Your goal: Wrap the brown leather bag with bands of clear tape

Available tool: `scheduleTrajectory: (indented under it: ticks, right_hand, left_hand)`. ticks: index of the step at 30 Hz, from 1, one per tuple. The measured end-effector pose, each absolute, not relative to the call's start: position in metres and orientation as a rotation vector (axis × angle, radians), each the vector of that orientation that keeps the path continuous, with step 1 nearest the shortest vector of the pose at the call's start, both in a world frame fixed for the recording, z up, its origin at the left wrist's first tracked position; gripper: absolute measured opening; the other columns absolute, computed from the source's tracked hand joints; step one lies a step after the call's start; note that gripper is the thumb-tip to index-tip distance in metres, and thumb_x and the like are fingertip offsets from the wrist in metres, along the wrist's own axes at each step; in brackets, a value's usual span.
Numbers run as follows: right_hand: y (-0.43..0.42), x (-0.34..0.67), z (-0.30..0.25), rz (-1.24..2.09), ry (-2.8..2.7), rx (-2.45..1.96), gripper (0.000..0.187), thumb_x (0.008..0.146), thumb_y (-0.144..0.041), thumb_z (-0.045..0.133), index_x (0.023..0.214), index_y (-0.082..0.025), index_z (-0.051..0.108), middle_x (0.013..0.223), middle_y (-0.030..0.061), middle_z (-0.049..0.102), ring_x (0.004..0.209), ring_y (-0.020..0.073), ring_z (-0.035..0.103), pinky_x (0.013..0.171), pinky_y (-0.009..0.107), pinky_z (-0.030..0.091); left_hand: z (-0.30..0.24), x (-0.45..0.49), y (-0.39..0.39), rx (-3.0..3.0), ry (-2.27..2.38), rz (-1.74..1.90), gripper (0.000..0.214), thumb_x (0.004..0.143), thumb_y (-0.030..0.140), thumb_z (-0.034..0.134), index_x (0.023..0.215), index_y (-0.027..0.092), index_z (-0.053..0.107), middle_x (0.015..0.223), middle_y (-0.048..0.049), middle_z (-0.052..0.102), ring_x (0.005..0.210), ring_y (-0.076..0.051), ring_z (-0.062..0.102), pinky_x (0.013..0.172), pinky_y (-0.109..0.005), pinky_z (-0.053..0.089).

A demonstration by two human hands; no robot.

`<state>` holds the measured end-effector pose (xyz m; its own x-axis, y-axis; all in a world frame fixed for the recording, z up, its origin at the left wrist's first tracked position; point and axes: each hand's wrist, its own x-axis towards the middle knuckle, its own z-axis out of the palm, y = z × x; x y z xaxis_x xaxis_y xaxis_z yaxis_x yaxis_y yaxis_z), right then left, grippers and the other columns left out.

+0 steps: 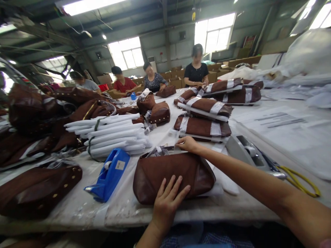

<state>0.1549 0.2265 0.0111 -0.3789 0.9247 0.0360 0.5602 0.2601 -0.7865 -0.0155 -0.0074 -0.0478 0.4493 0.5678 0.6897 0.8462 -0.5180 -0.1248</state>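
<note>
A brown leather bag (173,174) lies flat on the white table (258,203) right in front of me. My left hand (168,201) rests open on its near side, fingers spread flat. My right hand (188,144) reaches past the bag's far edge, with fingers curled down onto white wrapping and a strap there; what it grips is hidden. A blue tape dispenser (110,174) stands just left of the bag.
Rolled white paper bundles (111,136) lie behind the dispenser. Wrapped brown bags (203,126) are stacked beyond my right hand, with loose brown bags (38,187) at left. A grey tape dispenser (248,155) and yellow cord (300,181) sit at right. Several people work at the far end.
</note>
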Motion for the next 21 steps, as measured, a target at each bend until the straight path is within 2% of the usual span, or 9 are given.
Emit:
scheduleTrajectory:
  ticks: [4,8,11,15,18,21]
  right_hand:
    - [0.225,0.165,0.013,1.085,-1.871,-1.229,0.043,0.078,-0.055,0.068,0.081,-0.014,0.078,0.071,0.0041,0.073,0.066,0.0180,0.064,0.066,0.029,0.052]
    - [0.216,0.180,0.030,1.179,-1.729,-1.080,0.053,0.077,-0.064,0.067,0.093,-0.014,0.075,0.093,0.0084,0.076,0.083,0.0190,0.068,0.080,0.032,0.055]
    - [0.198,0.191,0.045,1.265,-1.688,-0.988,0.048,0.076,-0.061,0.072,0.091,-0.016,0.071,0.099,0.0085,0.076,0.092,0.0205,0.069,0.089,0.035,0.054]
    - [0.164,0.202,0.053,1.388,-1.672,-0.877,0.043,0.074,-0.053,0.079,0.096,-0.018,0.067,0.099,0.0076,0.077,0.095,0.0239,0.072,0.087,0.038,0.057]
    - [0.138,0.210,0.048,1.188,-1.811,-0.908,0.036,0.079,-0.046,0.076,0.102,-0.019,0.072,0.101,0.0064,0.078,0.097,0.0258,0.073,0.089,0.040,0.058]
    - [0.114,0.218,0.034,0.915,-2.048,-0.926,0.023,0.087,-0.028,0.063,0.106,-0.025,0.076,0.108,0.0023,0.077,0.102,0.0234,0.072,0.097,0.037,0.056]
  left_hand:
    - [-0.046,-0.017,-0.006,-2.247,-1.167,-0.813,0.043,0.103,0.023,0.040,0.143,0.038,0.049,0.147,0.0017,0.055,0.134,-0.020,0.053,0.118,-0.043,0.038]
    - [-0.046,-0.018,-0.006,-2.258,-1.168,-0.778,0.045,0.102,0.020,0.042,0.144,0.036,0.048,0.147,0.0003,0.054,0.136,-0.021,0.052,0.116,-0.045,0.040]
    - [-0.046,-0.020,-0.006,-2.285,-1.178,-0.743,0.047,0.101,0.020,0.045,0.145,0.036,0.047,0.149,-0.0012,0.052,0.137,-0.022,0.050,0.115,-0.046,0.041]
    - [-0.045,-0.020,-0.003,-2.321,-1.204,-0.721,0.048,0.100,0.019,0.045,0.146,0.035,0.045,0.151,-0.0008,0.050,0.139,-0.023,0.048,0.115,-0.047,0.041]
    - [-0.044,-0.020,0.000,-2.337,-1.221,-0.714,0.049,0.100,0.017,0.044,0.146,0.035,0.045,0.151,-0.0010,0.049,0.140,-0.024,0.047,0.114,-0.048,0.042]
    - [-0.044,-0.021,0.004,-2.334,-1.222,-0.720,0.050,0.099,0.015,0.047,0.146,0.034,0.045,0.151,-0.0024,0.050,0.140,-0.024,0.046,0.114,-0.049,0.042]
